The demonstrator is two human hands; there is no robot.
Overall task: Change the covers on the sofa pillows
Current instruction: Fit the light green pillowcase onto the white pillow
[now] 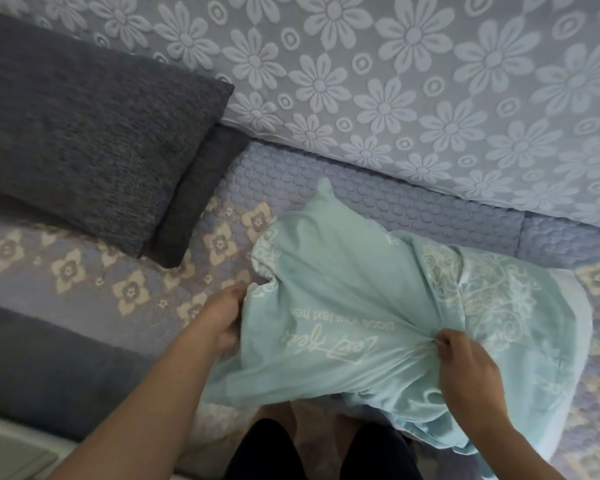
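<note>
Count on the sofa: two hands, one cover, two dark cushions

Two bare hands in shot, the left hand [222,318] and the right hand [465,367], one mint-green pillow cover [343,306] between them; off to the left, two dark grey cushions, a big one [90,133] with a second [194,199] tucked under its edge, and one flower-patterned throw [430,98] behind.

Left hand [222,315] fingertips hidden behind mint cover [343,306] edge. Pillow inside the cover mostly hidden, only white sliver right of right hand [465,368]. Cover's printed text partly lost in folds between hands. Grey cushion [90,133] cut off at left edge.
</note>
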